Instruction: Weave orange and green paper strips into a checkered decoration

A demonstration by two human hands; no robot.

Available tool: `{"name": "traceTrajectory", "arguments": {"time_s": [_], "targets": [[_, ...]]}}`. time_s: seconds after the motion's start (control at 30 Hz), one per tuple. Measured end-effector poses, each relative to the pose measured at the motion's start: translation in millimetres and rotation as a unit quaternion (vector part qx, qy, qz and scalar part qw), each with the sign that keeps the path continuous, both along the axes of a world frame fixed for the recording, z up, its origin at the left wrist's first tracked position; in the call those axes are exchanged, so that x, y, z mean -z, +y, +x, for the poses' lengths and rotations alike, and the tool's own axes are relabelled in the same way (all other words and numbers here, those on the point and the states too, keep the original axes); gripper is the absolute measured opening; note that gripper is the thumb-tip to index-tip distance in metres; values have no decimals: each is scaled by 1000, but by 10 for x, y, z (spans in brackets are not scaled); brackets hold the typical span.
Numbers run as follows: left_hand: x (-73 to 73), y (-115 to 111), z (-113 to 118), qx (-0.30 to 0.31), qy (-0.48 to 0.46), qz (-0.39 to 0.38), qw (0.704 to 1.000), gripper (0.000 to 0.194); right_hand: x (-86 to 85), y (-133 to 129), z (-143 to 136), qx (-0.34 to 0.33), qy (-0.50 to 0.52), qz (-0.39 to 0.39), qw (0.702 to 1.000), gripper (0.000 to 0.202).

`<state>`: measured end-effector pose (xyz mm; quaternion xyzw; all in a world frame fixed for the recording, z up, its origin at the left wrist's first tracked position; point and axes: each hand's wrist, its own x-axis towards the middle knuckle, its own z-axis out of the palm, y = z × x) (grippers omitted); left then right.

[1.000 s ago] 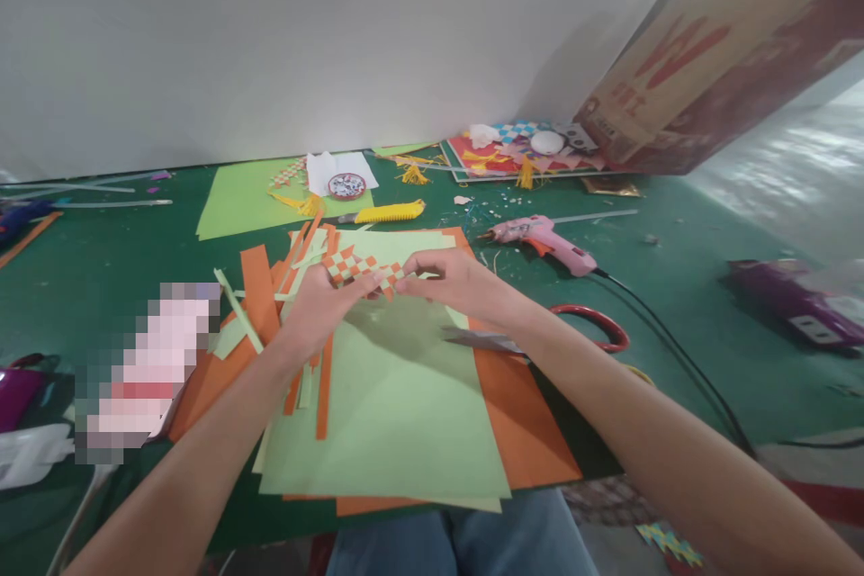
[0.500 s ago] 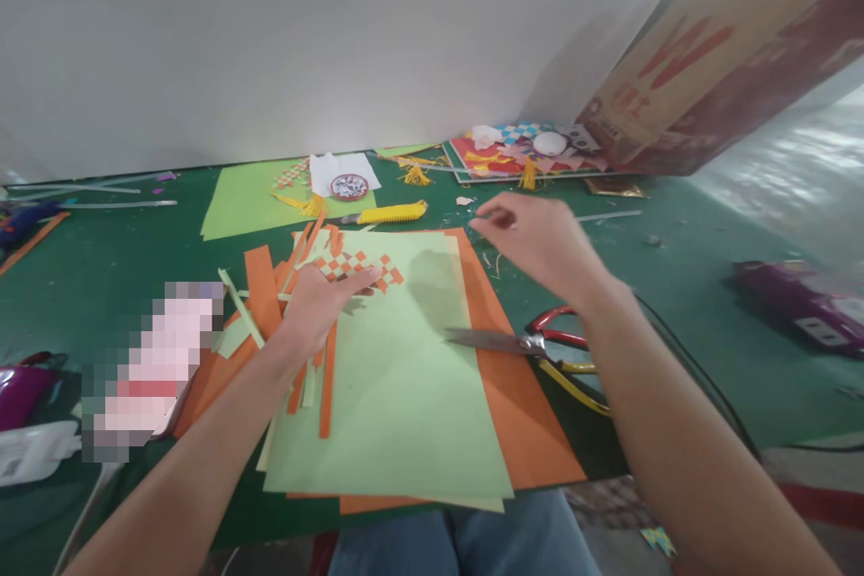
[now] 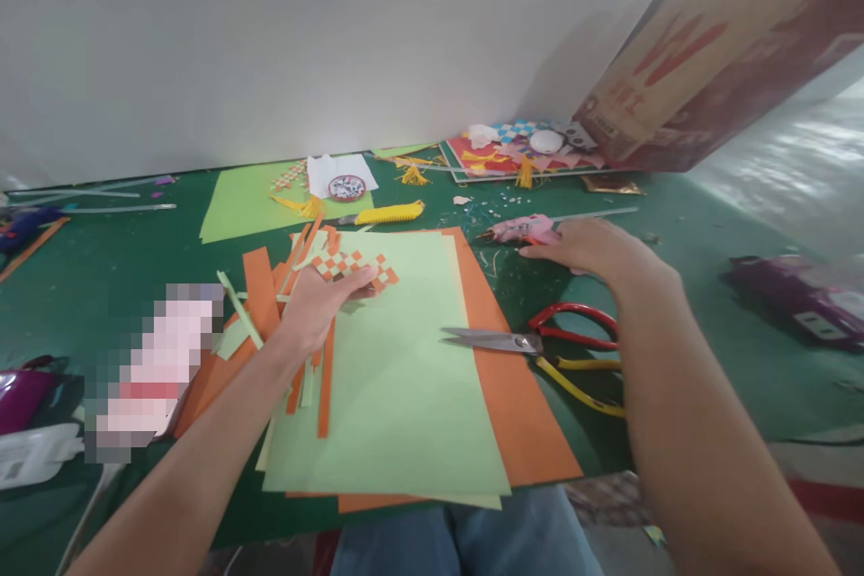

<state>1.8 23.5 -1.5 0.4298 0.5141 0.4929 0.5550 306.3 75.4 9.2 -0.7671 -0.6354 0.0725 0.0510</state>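
Observation:
My left hand (image 3: 324,301) pinches a woven orange and pale green checkered paper piece (image 3: 384,272) between thumb and fingers, over the upper left of the pale green sheets (image 3: 405,396). Off to the right, my right hand (image 3: 587,247) is closed over a pink hot glue gun (image 3: 523,229) that lies on the table. The gun's nozzle points left, and a clear glue stick (image 3: 600,213) sticks out behind it; my hand hides much of the handle. Scissors (image 3: 519,342) with red and yellow handles lie between the paper and my right forearm.
Orange sheets (image 3: 526,423) lie under the green ones, with loose paper strips (image 3: 326,387) at left. A yellow box cutter (image 3: 390,212) and a patterned disc (image 3: 347,187) lie beyond. A phone (image 3: 162,360) is at left, a paper bag (image 3: 708,54) at back right, a purple pouch (image 3: 803,301) at right.
My right hand has moved right and slightly down from above the table, and now closes over the glue gun, which has come into view. The left hand still holds the woven paper.

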Motion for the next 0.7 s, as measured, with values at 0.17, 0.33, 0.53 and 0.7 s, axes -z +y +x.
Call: {"name": "traceTrajectory", "arguments": {"time_s": [0.17, 0.33, 0.53, 0.7], "targets": [[-17, -7, 29, -34, 3, -29, 999, 19, -33, -2, -28, 7, -11, -23, 1000, 32], [-22, 8, 35, -65, 49, -69, 994, 16, -102, -94, -230, 7, 30, 112, 993, 22], [-44, 6, 40, -63, 26, -66, 995, 18, 39, -63, -543, -121, 99, 336, 929, 26], [-53, -3, 52, -72, 30, -70, 994, 16, 137, -86, -677, -197, 95, 378, 900, 24]]}}
